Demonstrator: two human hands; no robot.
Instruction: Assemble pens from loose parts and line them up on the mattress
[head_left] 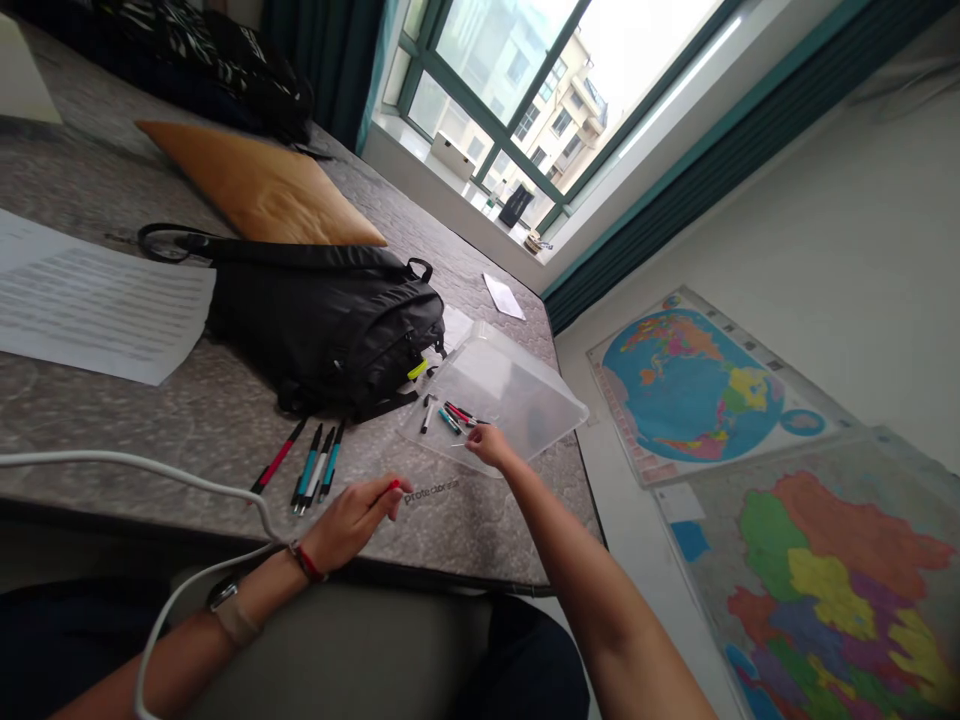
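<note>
Red shows between the fingers of my left hand (358, 515), so it is closed on a red pen (393, 486) close to the near edge of the mattress (225, 410). A white cable (150, 465) runs past my wrist. Just beyond this hand, four pens in a row (307, 462) lie flat on the mattress, one red and the others blue-green.

My right hand (489, 443) reaches further, to the near edge of the clear plastic lid (510, 385). Its fingers are pinched narrow around something thin, but I cannot tell what it is. To do this well, I think I should pick up one pen at a time and hold it near the middle, so that it does not roll off the smooth plastic.

On the lid lie a few loose pens (450, 413), red, blue-green and black, all close to my fingertips. The rest of the lid is bare.

Behind the row of pens sits a black backpack (330, 320) with a yellow-green marker (418, 369) sticking out of its pocket. A printed sheet of paper (90, 300) lies toward the left edge. Further back is an orange pillow (262, 185), and a small paper (503, 296) lies near the far corner by the window.
</note>
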